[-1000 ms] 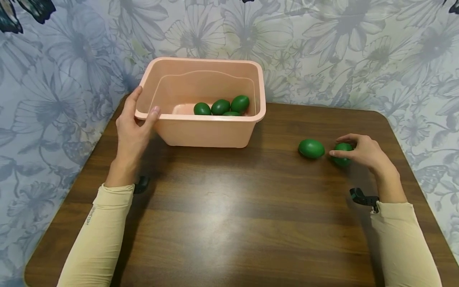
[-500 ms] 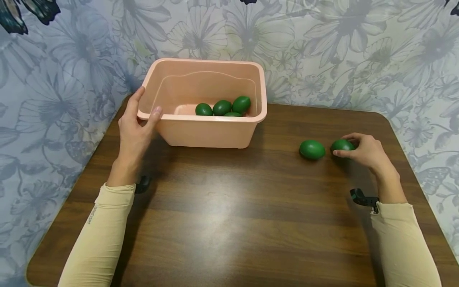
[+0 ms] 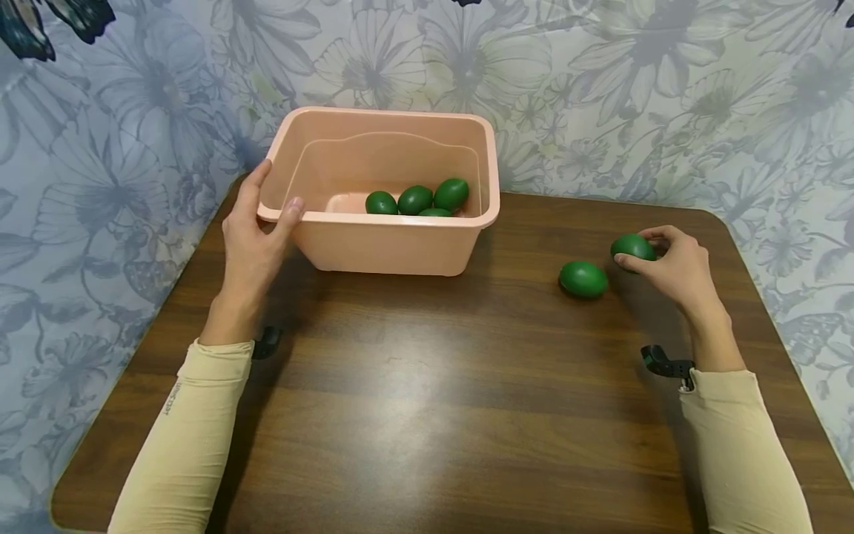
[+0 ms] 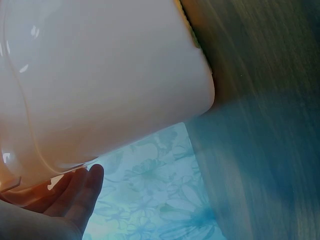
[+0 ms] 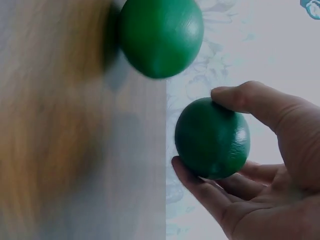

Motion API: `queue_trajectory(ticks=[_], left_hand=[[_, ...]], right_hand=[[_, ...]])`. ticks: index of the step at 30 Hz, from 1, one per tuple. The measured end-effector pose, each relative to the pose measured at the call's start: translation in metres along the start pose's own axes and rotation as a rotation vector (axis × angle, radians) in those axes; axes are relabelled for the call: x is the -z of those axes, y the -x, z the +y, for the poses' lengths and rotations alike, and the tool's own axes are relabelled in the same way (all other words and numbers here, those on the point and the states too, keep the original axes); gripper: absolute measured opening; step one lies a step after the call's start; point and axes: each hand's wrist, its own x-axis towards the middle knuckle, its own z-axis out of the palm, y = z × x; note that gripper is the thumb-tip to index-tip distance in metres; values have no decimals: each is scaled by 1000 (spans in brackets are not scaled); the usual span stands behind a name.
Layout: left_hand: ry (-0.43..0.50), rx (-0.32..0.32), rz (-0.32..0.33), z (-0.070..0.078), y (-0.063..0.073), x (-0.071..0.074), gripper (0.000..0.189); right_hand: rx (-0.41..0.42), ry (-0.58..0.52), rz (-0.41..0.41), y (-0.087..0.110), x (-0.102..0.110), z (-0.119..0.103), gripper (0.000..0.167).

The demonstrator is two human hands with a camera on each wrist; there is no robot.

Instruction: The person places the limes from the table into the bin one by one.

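A peach plastic tub [image 3: 387,245] stands at the back of the table, tipped slightly so its inside shows. My left hand [image 3: 253,230] grips its left front corner, thumb on the near rim and fingers along the side; the left wrist view shows the fingers [image 4: 90,192] against the tub's wall. Between thumb and fingertips, my right hand [image 3: 677,267] pinches a glossy green lime [image 5: 212,137], raised off the wood at the right. Just left of it on the table lies another lime [image 3: 583,279]. Several limes [image 3: 415,200] sit inside the tub, one partly hidden by the front rim.
The brown wooden table [image 3: 414,386] has rounded corners. Its far edge meets a wall [image 3: 600,96] with a floral pattern, close behind the tub. Dark straps [image 3: 667,363] sit at both wrists below light yellow sleeves.
My right hand has closed on the right-hand lime and lifted it, moving slightly away and left. The left hand still holds the tub's corner.
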Motion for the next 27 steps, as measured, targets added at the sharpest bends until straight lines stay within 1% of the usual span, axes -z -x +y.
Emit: queue_trajectory(ticks=[4, 7, 9, 12, 16, 22, 27], left_hand=[[-5, -1, 0, -2, -1, 0, 67], [-10, 0, -1, -7, -3, 0, 67], [-11, 3, -5, -11, -4, -1, 67], [-11, 3, -1, -15, -5, -1, 68], [-1, 2, 2, -10, -3, 0, 68], [9, 4, 7, -2, -1, 0, 66], [10, 6, 6, 0, -1, -1, 67]], right_hand=[[14, -31, 43, -5, -2, -10, 67], [12, -39, 58, -8, -4, -16, 67], [12, -48, 68, -10, -5, -20, 68], [28, -95, 77, -15, -8, -27, 74], [45, -166, 91, -19, -8, -38, 77], [40, -227, 84, -22, -7, -56, 67], [72, -293, 90, -27, -8, -72, 62]])
